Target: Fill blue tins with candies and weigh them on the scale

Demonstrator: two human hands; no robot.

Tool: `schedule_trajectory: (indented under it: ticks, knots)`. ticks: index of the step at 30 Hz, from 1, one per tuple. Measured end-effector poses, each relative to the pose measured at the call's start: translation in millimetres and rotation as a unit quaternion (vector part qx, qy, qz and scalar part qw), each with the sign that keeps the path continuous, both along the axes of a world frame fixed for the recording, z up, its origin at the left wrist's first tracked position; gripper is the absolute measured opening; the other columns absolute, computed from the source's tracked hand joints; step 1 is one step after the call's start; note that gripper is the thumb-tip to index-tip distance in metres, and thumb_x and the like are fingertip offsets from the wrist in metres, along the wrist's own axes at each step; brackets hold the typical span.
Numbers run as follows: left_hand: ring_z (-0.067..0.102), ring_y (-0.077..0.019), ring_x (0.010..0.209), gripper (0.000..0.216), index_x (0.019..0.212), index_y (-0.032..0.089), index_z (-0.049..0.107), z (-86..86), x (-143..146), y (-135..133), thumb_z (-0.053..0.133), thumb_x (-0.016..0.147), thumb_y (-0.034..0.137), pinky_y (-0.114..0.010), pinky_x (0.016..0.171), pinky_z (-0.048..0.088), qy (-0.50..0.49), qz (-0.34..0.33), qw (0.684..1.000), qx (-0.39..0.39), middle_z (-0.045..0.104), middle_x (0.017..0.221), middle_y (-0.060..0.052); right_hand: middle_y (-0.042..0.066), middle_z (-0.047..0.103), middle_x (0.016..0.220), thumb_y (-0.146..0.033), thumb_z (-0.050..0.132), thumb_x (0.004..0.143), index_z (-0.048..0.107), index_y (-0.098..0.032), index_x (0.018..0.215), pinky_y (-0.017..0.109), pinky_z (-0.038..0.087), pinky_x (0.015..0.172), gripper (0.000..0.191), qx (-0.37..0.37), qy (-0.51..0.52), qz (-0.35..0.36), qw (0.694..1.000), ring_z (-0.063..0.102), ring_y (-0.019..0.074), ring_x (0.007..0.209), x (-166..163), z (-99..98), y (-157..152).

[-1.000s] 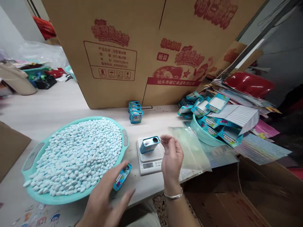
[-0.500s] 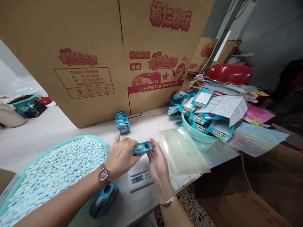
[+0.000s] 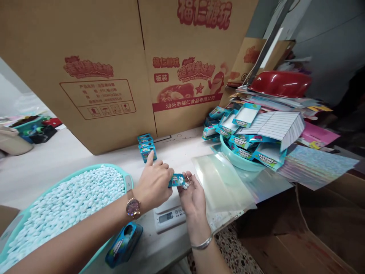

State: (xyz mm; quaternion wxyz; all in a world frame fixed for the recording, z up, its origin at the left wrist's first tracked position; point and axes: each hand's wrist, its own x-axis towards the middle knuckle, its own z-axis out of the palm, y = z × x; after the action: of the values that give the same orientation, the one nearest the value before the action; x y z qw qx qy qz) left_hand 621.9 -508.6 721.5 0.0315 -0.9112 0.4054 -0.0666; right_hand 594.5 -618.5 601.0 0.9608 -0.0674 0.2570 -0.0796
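Note:
My left hand holds a small blue tin tipped toward my right hand, above a white digital scale. A few white candies lie in my right palm, which is cupped with the fingers up. A teal tray heaped with white candies sits to the left. A second blue tin lies on the table near the front edge, under my left forearm.
A big printed carton stands behind. A short stack of blue tins sits at its foot. On the right are clear plastic sheets, a teal bowl with blue card boxes, papers and a red bowl.
My left hand took the tin off the scale and tilted it over my right palm; white candies now lie in that palm. The view swung to the right.

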Motion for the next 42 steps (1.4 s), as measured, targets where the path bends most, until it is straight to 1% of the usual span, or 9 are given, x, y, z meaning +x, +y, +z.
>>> schedule_trajectory:
  ticks: [4, 11, 16, 21, 24, 27, 30, 34, 42]
  knots:
    - [0.062, -0.0255, 0.086, 0.009, 0.075, 0.021, 0.063, -2.2, 1, 7, 0.061, 0.073, 0.029, -0.058, 0.111, 0.019, 0.050, 0.032, 0.997, -0.055, 0.068, 0.075, -0.003, -0.001, 0.066, 0.078, -0.018, 0.053, 0.088, 0.062, -0.017, 0.084, 0.020, 0.054, 0.067, 0.009, 0.024, 0.022, -0.007, 0.999, 0.065, 0.0077, 0.071, -3, 5.8, -8]
    - [0.065, -0.0231, 0.090, 0.029, 0.095, 0.022, 0.065, -59.2, 7, 26, 0.061, 0.080, 0.047, -0.056, 0.111, 0.020, 0.175, 0.145, 0.956, -0.185, 0.073, 0.089, -0.002, 0.003, 0.067, 0.088, -0.007, 0.052, 0.079, 0.059, -0.016, 0.096, 0.027, 0.056, 0.087, 0.020, -0.023, 0.015, 0.021, 0.999, 0.068, 0.0116, 0.090, -6, -11.1, -24]
    - [0.063, -0.0272, 0.101, 0.040, 0.105, 0.016, 0.063, -78.4, 6, 35, 0.064, 0.077, 0.045, -0.057, 0.112, 0.020, 0.177, 0.172, 0.960, -0.136, 0.072, 0.099, -0.010, 0.009, 0.068, 0.102, 0.000, 0.049, 0.078, 0.058, -0.014, 0.100, 0.025, 0.058, 0.078, 0.027, -0.077, 0.064, 0.015, 0.995, 0.067, 0.0103, 0.086, -13, -17.6, -43]
    - [0.032, -0.0383, 0.138, 0.104, 0.145, 0.011, 0.026, -51.0, -5, 53, 0.074, 0.065, 0.057, -0.060, 0.113, 0.022, 0.135, 0.154, 0.968, -0.146, 0.040, 0.146, -0.022, 0.004, 0.065, 0.091, -0.010, 0.053, 0.084, 0.060, -0.016, 0.093, 0.014, 0.047, 0.048, 0.013, -0.126, 0.039, 0.014, 0.991, 0.047, 0.0019, 0.051, -33, -29.2, -66]
    - [0.031, -0.0330, 0.139, 0.099, 0.148, 0.018, 0.018, -20.3, -10, 72, 0.067, 0.073, 0.059, -0.052, 0.114, 0.027, 0.087, 0.143, 0.958, -0.232, 0.033, 0.152, -0.015, -0.007, 0.048, 0.064, -0.019, 0.060, 0.084, 0.059, -0.017, 0.090, 0.013, 0.035, 0.041, 0.006, -0.134, 0.016, 0.012, 0.991, 0.035, 0.0020, 0.044, -50, -40.3, -76]
    - [0.042, -0.0284, 0.133, 0.080, 0.144, 0.025, 0.029, -3.5, -9, 94, 0.064, 0.078, 0.055, -0.045, 0.113, 0.034, 0.084, 0.151, 0.947, -0.269, 0.044, 0.145, -0.006, -0.010, 0.032, 0.055, -0.027, 0.064, 0.084, 0.057, -0.018, 0.085, 0.015, 0.028, 0.038, 0.011, -0.149, 0.043, 0.015, 0.988, 0.028, 0.0035, 0.041, -62, -50.2, -81]
    - [0.052, -0.0260, 0.123, 0.056, 0.133, 0.030, 0.047, -6.8, -3, 109, 0.060, 0.083, 0.051, -0.042, 0.106, 0.042, 0.115, 0.176, 0.943, -0.259, 0.056, 0.134, 0.000, -0.011, 0.026, 0.052, -0.031, 0.061, 0.087, 0.055, -0.018, 0.081, 0.018, 0.023, 0.036, 0.015, -0.164, 0.082, 0.016, 0.983, 0.021, 0.0044, 0.039, -66, -54.4, -81]
    - [0.052, -0.0267, 0.124, 0.053, 0.129, 0.031, 0.051, -21.0, 8, 111, 0.060, 0.082, 0.053, -0.043, 0.104, 0.042, 0.138, 0.166, 0.949, -0.232, 0.058, 0.131, 0.000, -0.010, 0.025, 0.054, -0.031, 0.060, 0.089, 0.055, -0.018, 0.081, 0.019, 0.024, 0.037, 0.016, -0.171, 0.095, 0.023, 0.980, 0.020, 0.0046, 0.040, -60, -51.8, -81]
    - [0.038, -0.0330, 0.135, 0.065, 0.131, 0.030, 0.050, -32.1, 17, 78, 0.059, 0.077, 0.065, -0.063, 0.114, 0.010, 0.181, 0.113, 0.962, -0.173, 0.055, 0.136, -0.004, -0.008, 0.032, 0.059, -0.026, 0.064, 0.080, 0.060, -0.017, 0.089, 0.016, 0.027, 0.040, 0.013, -0.216, 0.069, 0.056, 0.972, 0.028, 0.0035, 0.045, -39, -55.6, -77]
